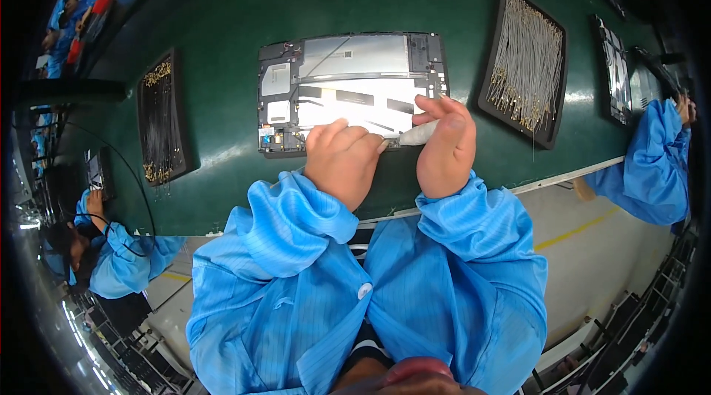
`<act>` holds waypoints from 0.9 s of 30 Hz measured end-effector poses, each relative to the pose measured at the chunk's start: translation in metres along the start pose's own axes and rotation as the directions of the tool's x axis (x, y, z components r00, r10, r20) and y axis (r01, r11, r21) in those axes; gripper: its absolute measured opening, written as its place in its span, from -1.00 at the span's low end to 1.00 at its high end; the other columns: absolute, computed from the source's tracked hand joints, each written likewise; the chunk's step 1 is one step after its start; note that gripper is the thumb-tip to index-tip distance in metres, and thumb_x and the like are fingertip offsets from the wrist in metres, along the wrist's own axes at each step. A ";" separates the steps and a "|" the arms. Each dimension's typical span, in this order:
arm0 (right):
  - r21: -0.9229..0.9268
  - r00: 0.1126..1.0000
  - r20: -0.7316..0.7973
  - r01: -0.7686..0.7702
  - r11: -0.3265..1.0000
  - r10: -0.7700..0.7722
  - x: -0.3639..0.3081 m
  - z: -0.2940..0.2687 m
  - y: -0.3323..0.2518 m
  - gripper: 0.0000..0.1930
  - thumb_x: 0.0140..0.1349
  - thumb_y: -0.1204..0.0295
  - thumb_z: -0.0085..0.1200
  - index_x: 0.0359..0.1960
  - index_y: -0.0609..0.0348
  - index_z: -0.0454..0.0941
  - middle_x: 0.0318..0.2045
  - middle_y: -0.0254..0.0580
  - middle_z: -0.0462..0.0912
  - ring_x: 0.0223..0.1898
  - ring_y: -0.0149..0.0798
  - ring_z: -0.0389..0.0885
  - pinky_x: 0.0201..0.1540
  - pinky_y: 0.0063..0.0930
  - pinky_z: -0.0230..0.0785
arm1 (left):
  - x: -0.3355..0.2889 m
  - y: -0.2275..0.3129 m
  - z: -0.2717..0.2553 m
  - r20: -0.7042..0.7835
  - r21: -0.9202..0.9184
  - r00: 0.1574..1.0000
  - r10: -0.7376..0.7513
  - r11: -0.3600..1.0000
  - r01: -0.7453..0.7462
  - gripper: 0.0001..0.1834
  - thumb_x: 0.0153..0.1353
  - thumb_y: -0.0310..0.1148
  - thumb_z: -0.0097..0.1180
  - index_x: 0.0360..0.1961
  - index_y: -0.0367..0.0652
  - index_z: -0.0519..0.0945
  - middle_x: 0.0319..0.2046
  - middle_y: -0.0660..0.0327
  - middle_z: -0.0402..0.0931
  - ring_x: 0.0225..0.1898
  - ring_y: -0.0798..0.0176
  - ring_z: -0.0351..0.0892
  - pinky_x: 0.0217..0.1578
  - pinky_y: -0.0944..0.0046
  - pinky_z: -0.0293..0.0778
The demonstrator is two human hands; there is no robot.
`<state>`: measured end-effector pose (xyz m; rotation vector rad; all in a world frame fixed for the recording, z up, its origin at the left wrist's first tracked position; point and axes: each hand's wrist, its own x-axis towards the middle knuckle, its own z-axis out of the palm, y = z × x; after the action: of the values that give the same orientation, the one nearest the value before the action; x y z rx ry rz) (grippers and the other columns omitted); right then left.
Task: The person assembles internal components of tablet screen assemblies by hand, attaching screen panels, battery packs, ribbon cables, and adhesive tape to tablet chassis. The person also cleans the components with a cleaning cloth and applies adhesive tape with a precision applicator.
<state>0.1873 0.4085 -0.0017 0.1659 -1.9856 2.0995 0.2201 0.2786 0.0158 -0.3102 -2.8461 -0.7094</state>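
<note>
An opened tablet-like device point(355, 61), with silver battery panels and a dark frame, lies in front of me on the green table. My left hand point(342, 161) rests over its near edge, fingers curled together. Its index fingertip points at small parts by that edge; anything pinched there is too small to make out. My right hand point(448, 144) is at the device's near right corner. A white finger cover point(419, 133) on one of its digits reaches toward the left fingertip and touches the near edge. The other right fingers are bent, apart from that digit, over the right side.
On the right stands a black tray point(555, 110) of thin grey cables with gold-coloured ends. A second black tray point(178, 139) holds dark cables on the left. Co-workers in blue sit at both sides; another device point(613, 69) lies at the far right of the green table point(222, 47).
</note>
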 end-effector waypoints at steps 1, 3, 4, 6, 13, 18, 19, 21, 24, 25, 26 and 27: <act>-0.004 1.000 0.005 -0.004 1.000 0.004 0.000 0.000 0.000 -0.77 0.17 0.45 -0.32 -0.20 0.36 0.23 -0.30 -0.01 0.48 -0.36 -0.35 0.42 -0.24 -0.52 0.25 | 0.000 0.000 0.000 -0.004 -0.005 1.000 0.003 1.000 -0.003 -0.85 -0.15 -0.46 0.09 -0.45 -0.11 0.51 -0.44 0.24 0.44 -0.22 0.05 0.34 -0.18 0.15 0.16; -0.009 1.000 0.009 -0.007 1.000 0.007 0.000 0.000 0.000 -0.77 0.17 0.45 -0.32 -0.20 0.35 0.23 -0.30 -0.01 0.48 -0.36 -0.36 0.42 -0.24 -0.52 0.25 | -0.001 0.000 -0.001 -0.009 -0.010 1.000 0.007 1.000 -0.007 -0.84 -0.15 -0.46 0.09 -0.45 -0.11 0.51 -0.44 0.24 0.44 -0.23 0.05 0.34 -0.17 0.16 0.16; -0.032 0.999 0.020 0.028 0.999 -0.027 -0.001 0.001 0.001 -0.77 0.17 0.45 -0.31 -0.20 0.34 0.23 -0.30 -0.01 0.48 -0.36 -0.35 0.42 -0.24 -0.52 0.25 | -0.001 0.000 -0.002 -0.012 0.002 1.000 0.018 1.000 -0.018 -0.84 -0.16 -0.46 0.09 -0.45 -0.11 0.51 -0.44 0.24 0.44 -0.23 0.05 0.35 -0.18 0.16 0.16; -0.057 0.997 0.034 0.068 0.996 -0.066 0.000 0.000 0.003 -0.77 0.17 0.44 -0.31 -0.20 0.34 0.23 -0.30 -0.01 0.48 -0.36 -0.35 0.41 -0.24 -0.53 0.25 | 0.000 0.000 0.000 -0.022 0.012 0.999 0.029 1.000 -0.029 -0.84 -0.16 -0.46 0.10 -0.45 -0.11 0.51 -0.44 0.24 0.44 -0.23 0.05 0.35 -0.18 0.16 0.16; -0.022 0.998 0.052 0.031 0.999 -0.030 -0.001 0.000 0.000 -0.77 0.18 0.37 -0.29 -0.28 0.31 0.30 -0.36 -0.08 0.50 -0.40 -0.35 0.42 -0.28 -0.53 0.26 | 0.000 0.002 -0.003 0.012 0.006 1.000 -0.003 1.000 0.003 -0.84 -0.17 -0.48 0.10 -0.45 -0.11 0.51 -0.43 0.24 0.44 -0.23 0.04 0.36 -0.18 0.15 0.18; -0.053 0.991 0.130 0.034 0.998 -0.027 0.008 -0.003 -0.012 -0.79 0.16 0.37 -0.23 -0.42 0.27 0.40 -0.45 -0.12 0.50 -0.45 -0.29 0.44 -0.34 -0.51 0.27 | -0.001 0.003 0.000 0.022 0.009 1.000 -0.003 1.000 0.003 -0.80 -0.19 -0.50 0.09 -0.43 -0.11 0.50 -0.41 0.23 0.44 -0.20 0.03 0.35 -0.15 0.13 0.16; -0.201 0.937 0.308 0.234 0.951 -0.166 0.013 -0.004 -0.017 -0.81 0.11 0.37 -0.17 -0.45 0.23 0.41 -0.48 -0.14 0.49 -0.47 -0.23 0.44 -0.37 -0.49 0.27 | -0.001 0.002 0.000 0.025 0.028 1.000 0.000 1.000 -0.001 -0.79 -0.20 -0.50 0.08 -0.41 -0.10 0.50 -0.40 0.23 0.44 -0.19 0.03 0.34 -0.14 0.13 0.15; -0.296 0.787 0.535 0.514 0.805 -0.307 0.017 -0.001 -0.020 -0.86 -0.03 0.34 -0.05 -0.50 0.14 0.42 -0.55 -0.22 0.47 -0.52 -0.13 0.40 -0.45 -0.41 0.25 | -0.003 -0.001 0.002 0.034 0.036 0.999 0.014 0.999 -0.015 -0.77 -0.20 -0.50 0.06 -0.40 -0.10 0.49 -0.39 0.23 0.44 -0.17 0.02 0.33 -0.12 0.12 0.14; -0.296 0.731 0.578 0.601 0.742 -0.362 0.012 0.003 -0.015 -0.87 -0.04 0.32 -0.03 -0.56 0.09 0.41 -0.59 -0.29 0.46 -0.55 -0.19 0.40 -0.46 -0.43 0.25 | -0.008 -0.005 0.006 0.018 0.057 1.000 0.013 0.998 -0.014 -0.83 -0.17 -0.46 -0.02 -0.44 -0.11 0.47 -0.39 0.25 0.41 -0.15 0.05 0.30 -0.08 0.11 0.08; -0.308 0.713 0.599 0.625 0.717 -0.364 0.013 0.004 -0.013 -0.85 -0.05 0.32 -0.02 -0.62 0.09 0.40 -0.62 -0.30 0.45 -0.58 -0.20 0.39 -0.47 -0.42 0.24 | -0.007 -0.005 0.004 0.046 0.073 0.999 0.013 0.997 -0.017 -0.83 -0.18 -0.46 -0.02 -0.45 -0.11 0.46 -0.37 0.25 0.41 -0.14 0.05 0.29 -0.08 0.10 0.08; -0.313 0.705 0.609 0.634 0.707 -0.363 0.012 0.004 -0.014 -0.85 -0.05 0.32 -0.02 -0.62 0.09 0.40 -0.62 -0.30 0.45 -0.58 -0.20 0.39 -0.47 -0.42 0.24 | -0.006 -0.006 0.003 0.070 0.089 0.997 0.014 0.996 -0.021 -0.83 -0.19 -0.45 -0.02 -0.46 -0.11 0.46 -0.35 0.24 0.41 -0.13 0.04 0.29 -0.08 0.09 0.08; -0.339 0.754 0.557 0.589 0.734 -0.348 0.012 0.004 -0.015 -0.86 -0.05 0.33 -0.03 -0.64 0.09 0.40 -0.64 -0.29 0.44 -0.59 -0.20 0.39 -0.48 -0.42 0.24 | -0.006 -0.011 0.007 0.051 0.092 0.997 0.052 0.994 -0.056 -0.84 -0.20 -0.44 -0.02 -0.48 -0.12 0.45 -0.36 0.23 0.41 -0.14 0.05 0.29 -0.10 0.09 0.10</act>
<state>0.1797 0.4065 0.0158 1.0498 -2.3282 1.2304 0.2227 0.2719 0.0034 -0.3933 -2.8932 -0.5644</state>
